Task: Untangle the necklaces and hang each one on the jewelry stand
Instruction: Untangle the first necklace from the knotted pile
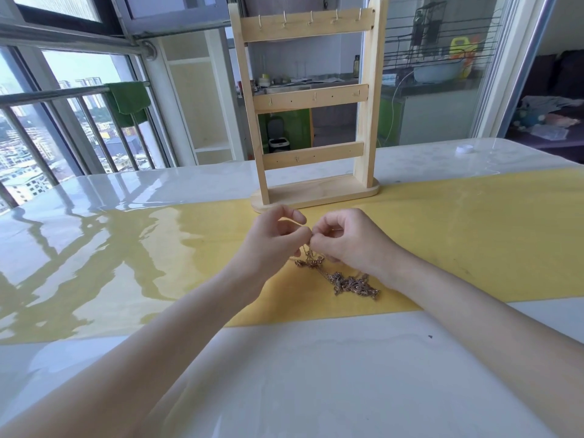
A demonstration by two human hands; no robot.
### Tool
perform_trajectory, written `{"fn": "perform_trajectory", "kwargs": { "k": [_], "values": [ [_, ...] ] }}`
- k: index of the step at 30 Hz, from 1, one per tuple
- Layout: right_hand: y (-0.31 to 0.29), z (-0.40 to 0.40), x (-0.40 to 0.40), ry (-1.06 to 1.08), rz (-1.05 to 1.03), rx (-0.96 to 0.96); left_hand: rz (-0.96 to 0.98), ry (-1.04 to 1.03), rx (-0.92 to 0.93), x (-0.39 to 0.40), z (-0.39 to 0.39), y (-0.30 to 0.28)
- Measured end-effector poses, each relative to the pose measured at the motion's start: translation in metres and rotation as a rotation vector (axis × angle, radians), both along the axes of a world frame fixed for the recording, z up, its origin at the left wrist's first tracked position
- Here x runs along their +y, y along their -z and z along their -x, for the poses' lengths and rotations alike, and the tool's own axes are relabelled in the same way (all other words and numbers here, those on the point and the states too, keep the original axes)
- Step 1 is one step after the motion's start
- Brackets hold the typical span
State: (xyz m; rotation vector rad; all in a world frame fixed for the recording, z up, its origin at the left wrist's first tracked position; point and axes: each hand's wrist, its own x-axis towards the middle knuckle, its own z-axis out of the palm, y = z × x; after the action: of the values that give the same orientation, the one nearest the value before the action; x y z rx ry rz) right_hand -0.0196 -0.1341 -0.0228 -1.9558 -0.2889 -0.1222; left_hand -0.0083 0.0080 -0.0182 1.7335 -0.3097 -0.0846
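Head view, near to far. Your two forearms reach in over the glossy white worktop (284, 374) and meet above the broad yellow band (458, 232) across it. Your left hand (275, 238) and right hand (344, 238) nearly touch, the fingers of each curled and pinching a fine strand lifted off the knot, probably so that you can tease one chain free while the rest lies slack. The tangled bunch of thin gold-coloured necklaces (344, 279) trails from your fingertips down onto the yellow band just below your right hand; single chains cannot be told apart. Just beyond stands the upright pale wooden jewelry stand (316, 191), its three cross-bars fitted with small hooks, none yet carrying a necklace.
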Motion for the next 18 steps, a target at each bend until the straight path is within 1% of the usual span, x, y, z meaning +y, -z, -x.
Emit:
{"fn": "perform_trajectory", "kwargs": {
  "k": [2,4,5,8,11,13,18],
  "values": [
    [-0.002,0.001,-0.003,-0.031,-0.138,0.096,-0.050,0.039,-0.070,0.000,0.001,-0.001],
    [-0.003,0.001,-0.005,-0.041,-0.294,0.151,-0.073,0.085,-0.119,-0.002,0.002,-0.003],
    [-0.003,0.000,-0.005,-0.033,-0.327,0.156,-0.096,0.099,-0.154,-0.003,0.002,-0.002],
    [-0.002,0.001,0.000,0.013,-0.330,0.111,-0.175,0.090,-0.217,-0.007,0.003,0.005],
    [-0.006,0.002,0.001,0.014,-0.389,0.076,-0.182,0.041,-0.179,-0.006,0.002,0.010],
    [-0.009,0.003,0.000,0.014,-0.420,0.100,-0.138,0.010,-0.136,-0.003,0.000,0.009],
    [-0.008,-0.001,-0.008,0.082,-0.555,0.169,0.004,0.009,-0.024,0.003,-0.002,0.005]
  ]
}}
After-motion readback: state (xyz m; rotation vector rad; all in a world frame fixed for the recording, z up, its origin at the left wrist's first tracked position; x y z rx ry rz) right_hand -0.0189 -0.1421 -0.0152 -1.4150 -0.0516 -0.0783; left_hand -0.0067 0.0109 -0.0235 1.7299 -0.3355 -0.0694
